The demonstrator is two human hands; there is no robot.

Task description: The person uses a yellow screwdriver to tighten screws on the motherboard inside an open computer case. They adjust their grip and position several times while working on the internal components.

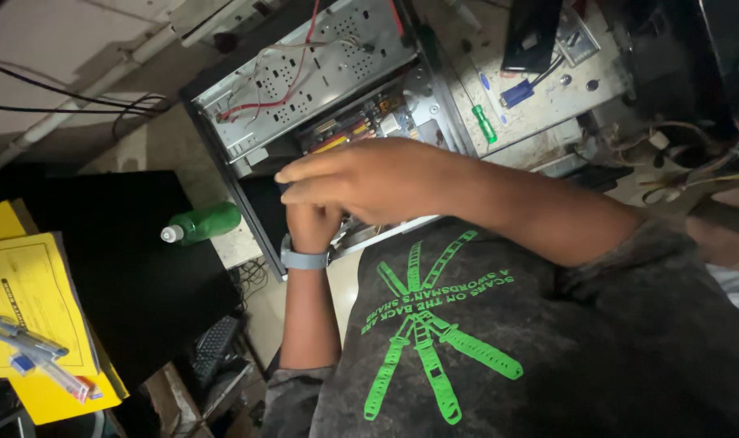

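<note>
Head cam | our right hand point(369, 178) fingers flat and loose mid-frame over open PC case point(321, 89) | left hand point(312, 223) tucked underneath, fingers hidden, can't tell

green bottle point(204, 223) lying on its side at edge of black surface point(134, 276) | yellow papers point(25, 300) with pens point(29, 345) on top, far left | green-handled screwdriver point(484, 123) on worn bench | keyboard point(214, 347) below | black cables point(53, 93) upper left
</note>
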